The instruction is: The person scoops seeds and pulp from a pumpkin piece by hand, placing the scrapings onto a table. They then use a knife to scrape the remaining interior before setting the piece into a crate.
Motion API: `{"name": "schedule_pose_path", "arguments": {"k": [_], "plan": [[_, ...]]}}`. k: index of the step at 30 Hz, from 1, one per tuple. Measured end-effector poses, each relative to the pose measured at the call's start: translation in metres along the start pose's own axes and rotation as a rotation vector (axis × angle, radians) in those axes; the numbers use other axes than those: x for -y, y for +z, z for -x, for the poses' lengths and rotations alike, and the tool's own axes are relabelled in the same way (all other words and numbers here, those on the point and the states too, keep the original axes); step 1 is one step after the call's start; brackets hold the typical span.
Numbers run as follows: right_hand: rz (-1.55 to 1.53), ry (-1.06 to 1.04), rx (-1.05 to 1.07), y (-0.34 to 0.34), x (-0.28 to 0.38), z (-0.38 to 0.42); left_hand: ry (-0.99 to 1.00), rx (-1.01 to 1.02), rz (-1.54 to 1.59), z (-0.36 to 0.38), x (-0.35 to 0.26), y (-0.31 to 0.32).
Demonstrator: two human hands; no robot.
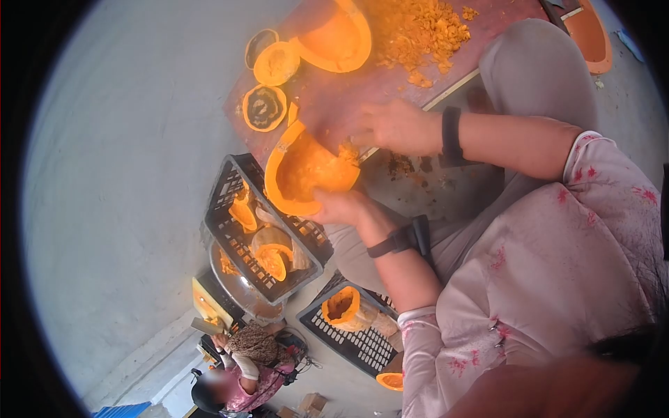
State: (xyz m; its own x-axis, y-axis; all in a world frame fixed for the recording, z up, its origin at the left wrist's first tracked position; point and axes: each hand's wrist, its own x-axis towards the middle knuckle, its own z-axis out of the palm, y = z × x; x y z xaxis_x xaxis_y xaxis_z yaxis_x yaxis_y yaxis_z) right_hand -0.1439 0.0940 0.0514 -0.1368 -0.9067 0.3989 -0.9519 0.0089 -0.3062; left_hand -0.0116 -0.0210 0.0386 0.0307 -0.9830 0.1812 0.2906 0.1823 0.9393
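Note:
My left hand [341, 209] grips the rim of a hollowed pumpkin piece [300, 171], tilted with its orange inside facing me. Stringy pumpkin pulp [348, 152] hangs at its near edge. Beside that edge is my right hand [401, 127], its fingers smeared by motion; whether they hold anything I cannot make out. Behind the held piece, a red board [324, 101] carries a large pumpkin half [338, 38], a round cut slice [277, 64] and a pumpkin end with a dark centre [265, 108]. Loose pulp [425, 31] is heaped at the far side.
A black crate [237, 164] with pumpkin pieces stands over a metal basin [230, 275]. Another black crate [341, 338] holds a hollow pumpkin section [348, 308]. Another person [254, 366] works at the lower left with a blade. An orange tub [589, 38] is at upper right.

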Motion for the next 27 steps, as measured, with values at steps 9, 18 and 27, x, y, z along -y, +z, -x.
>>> {"name": "schedule_pose_path", "arguments": {"k": [9,18,27], "plan": [[-0.661,0.306,-0.037,0.014,0.013,0.001,-0.164,-0.131,0.036,-0.003,-0.014,0.005],[-0.786,0.415,0.071,0.008,0.021,-0.002,0.089,0.018,-0.08,0.004,-0.013,0.003],[-0.463,0.264,0.21,0.021,0.026,-0.009,0.194,0.092,-0.222,0.005,-0.007,0.001]]}}
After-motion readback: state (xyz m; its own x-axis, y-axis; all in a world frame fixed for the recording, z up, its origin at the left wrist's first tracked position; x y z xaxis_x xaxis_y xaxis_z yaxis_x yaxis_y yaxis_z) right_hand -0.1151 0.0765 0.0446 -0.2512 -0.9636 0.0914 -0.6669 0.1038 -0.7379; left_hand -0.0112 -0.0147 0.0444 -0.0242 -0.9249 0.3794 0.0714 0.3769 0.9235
